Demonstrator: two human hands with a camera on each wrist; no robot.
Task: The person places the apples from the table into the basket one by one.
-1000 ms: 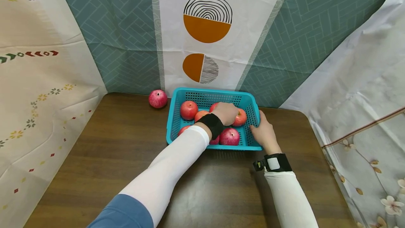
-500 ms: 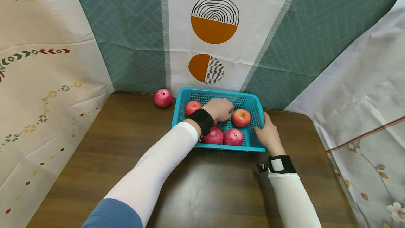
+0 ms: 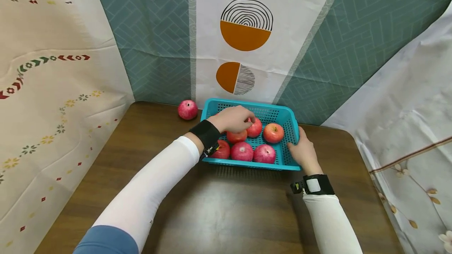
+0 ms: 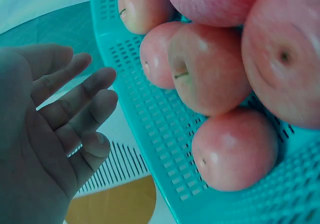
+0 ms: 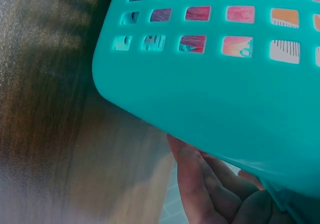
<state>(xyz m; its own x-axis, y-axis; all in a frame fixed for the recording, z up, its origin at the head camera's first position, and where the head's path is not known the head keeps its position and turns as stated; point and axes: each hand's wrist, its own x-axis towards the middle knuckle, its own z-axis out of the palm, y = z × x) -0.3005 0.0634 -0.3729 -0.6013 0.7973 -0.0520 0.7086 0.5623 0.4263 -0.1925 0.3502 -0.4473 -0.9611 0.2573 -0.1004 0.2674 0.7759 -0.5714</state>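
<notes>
A turquoise plastic basket (image 3: 287, 156) with slotted walls stands near the back of the table and holds several red apples (image 3: 273, 133). My left hand (image 3: 233, 118) is over the back left part of the basket, fingers loosely bent and holding nothing. In the left wrist view its palm and fingers (image 4: 102, 104) show beside the basket wall, apart from the apples. My right hand (image 3: 304, 150) grips the basket's right end, thumb over the rim. The right wrist view has its fingers (image 5: 192, 179) at the edge of the turquoise plastic, partly hidden by it.
One more apple (image 3: 188, 109) sits outside the basket, to its left on the brown wooden table (image 3: 212, 211). A patterned cloth (image 3: 159, 30) hangs right behind the basket, and light cloths hang at both sides.
My left hand has let go of an apple in the basket's middle and drawn up and left, uncovering several apples. My right hand stays on the basket's right end. The head view has turned slightly left.
</notes>
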